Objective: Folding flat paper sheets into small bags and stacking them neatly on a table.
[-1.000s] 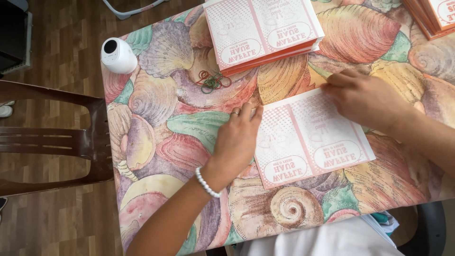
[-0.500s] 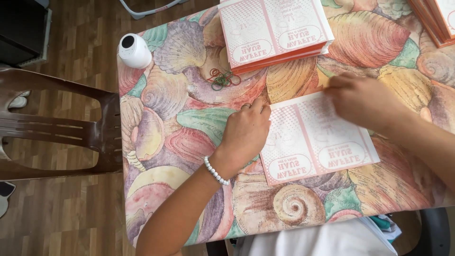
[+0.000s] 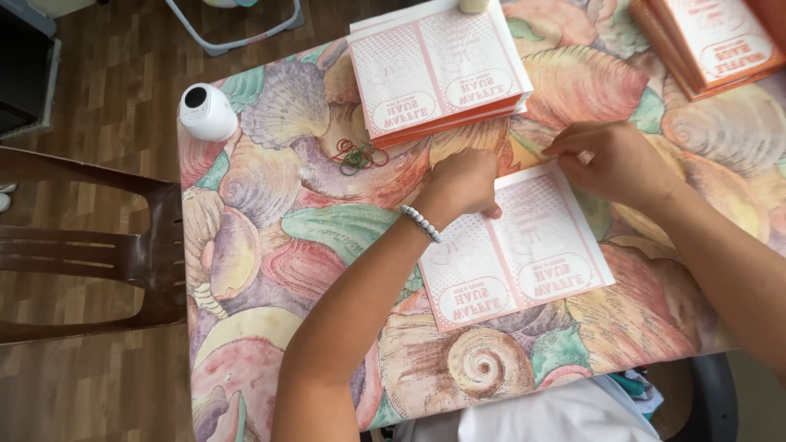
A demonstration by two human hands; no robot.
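Pressing down on a flat pink-and-white sheet point(image 3: 524, 245) near the tabletop's point(image 3: 270, 237) near edge, the left hand point(image 3: 460, 187) lies flat on its left half while the right hand point(image 3: 610, 160) pinches its far right corner; bare tabletop opens leftward.

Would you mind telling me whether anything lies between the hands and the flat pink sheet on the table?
Nothing visible does: the left hand and right hand already rest on the sheet at its far edge.
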